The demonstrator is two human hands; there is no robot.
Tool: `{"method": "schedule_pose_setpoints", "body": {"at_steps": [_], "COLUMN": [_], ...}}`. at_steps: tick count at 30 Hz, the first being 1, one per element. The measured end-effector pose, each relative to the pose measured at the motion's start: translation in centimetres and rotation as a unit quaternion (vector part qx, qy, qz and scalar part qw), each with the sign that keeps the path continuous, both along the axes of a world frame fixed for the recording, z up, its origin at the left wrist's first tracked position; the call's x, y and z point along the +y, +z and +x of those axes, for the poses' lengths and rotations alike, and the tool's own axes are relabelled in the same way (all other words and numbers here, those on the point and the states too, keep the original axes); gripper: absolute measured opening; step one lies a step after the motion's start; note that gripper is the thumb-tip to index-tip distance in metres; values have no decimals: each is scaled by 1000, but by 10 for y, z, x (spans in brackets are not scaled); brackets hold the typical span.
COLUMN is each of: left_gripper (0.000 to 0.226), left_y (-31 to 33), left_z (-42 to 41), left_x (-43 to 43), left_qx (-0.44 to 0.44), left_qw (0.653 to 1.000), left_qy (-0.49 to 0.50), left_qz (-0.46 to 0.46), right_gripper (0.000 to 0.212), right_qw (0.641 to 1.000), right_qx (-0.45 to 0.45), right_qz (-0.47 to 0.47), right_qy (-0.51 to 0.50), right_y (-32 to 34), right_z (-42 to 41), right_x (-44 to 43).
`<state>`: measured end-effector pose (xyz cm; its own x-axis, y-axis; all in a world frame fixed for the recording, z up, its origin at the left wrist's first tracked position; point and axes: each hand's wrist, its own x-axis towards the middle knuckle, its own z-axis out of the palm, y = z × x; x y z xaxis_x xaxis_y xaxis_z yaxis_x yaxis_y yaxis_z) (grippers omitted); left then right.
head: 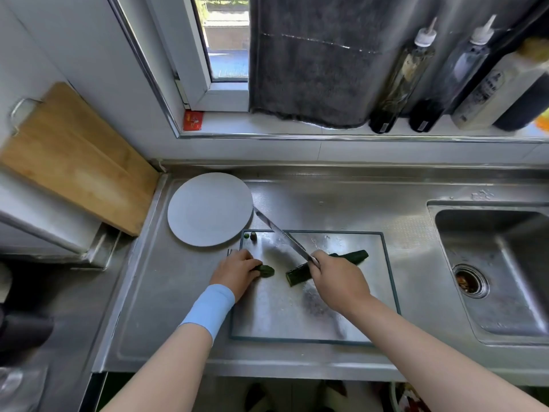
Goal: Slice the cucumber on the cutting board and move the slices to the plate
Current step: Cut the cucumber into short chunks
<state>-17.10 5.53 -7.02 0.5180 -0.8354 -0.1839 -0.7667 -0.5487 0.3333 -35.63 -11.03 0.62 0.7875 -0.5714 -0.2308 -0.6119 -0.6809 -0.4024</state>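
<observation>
Our plate (pixel 208 209) sits just beyond the board's (pixel 297 316) far left corner. All the cucumber lies on the board: one long piece (pixel 297 275), partly hidden under our right hand (pixel 338 281), one short piece (pixel 266 270) near the left edge, and two small bits (pixel 253 236) at the far left corner. Our left hand (pixel 234 272) pinches the short piece. Our right hand is wrapped around one knife (pixel 279 233), blade slanting toward the plate. The sink (pixel 505 263) at right holds brownish scraps (pixel 468 282) in its drain.
</observation>
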Motion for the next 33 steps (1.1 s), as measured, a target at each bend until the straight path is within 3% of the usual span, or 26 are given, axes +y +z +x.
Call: {"method": "schedule_pose_setpoints", "body": {"at_steps": [4,5,7,8,9,10,12,15,17,19,26,30,33], "left_gripper": [26,26,27,28,28,26,20,25,42,47,33,29,29], "left_y": [2,6,17,24,31,39,55,74,74,67,55,60,54], "left_z": [3,4,10,15,21,26,34,29,18,11,13,40,65], "left_x": [0,0,-1,-1,-2,-4,-13,-37,-52,-57,-49,-30,0], "left_qx": [40,61,100,103,89,65,54,154,150,150,182,239,183], "left_qw": [982,957,870,827,806,815,886,975,988,980,977,959,932], "left_qy": [162,247,419,478,499,479,347,96,-19,-59,-47,141,275], "left_qz": [-88,-140,-237,-277,-306,-319,-303,-125,26,115,102,-54,-147], "right_gripper": [22,22,19,15,14,20,32,33,35,40,37,31,32], "right_qw": [996,994,988,983,978,974,966,954,947,944,936,955,982], "right_qx": [-9,-10,-19,-17,-13,-13,-23,-43,-48,-59,-85,-50,-15], "right_qz": [-70,-85,-123,-149,-174,-192,-214,-231,-238,-235,-233,-206,-156], "right_qy": [47,60,88,101,113,124,143,185,209,225,248,208,107], "right_y": [-3,-4,-5,-6,-5,-5,-5,-5,-6,-5,1,4,10], "right_z": [-8,-11,-17,-19,-21,-22,-25,-22,-20,-18,-16,-18,-24], "right_x": [-5,-6,-7,-7,-7,-7,-7,-7,-4,0,7,2,-4]}}
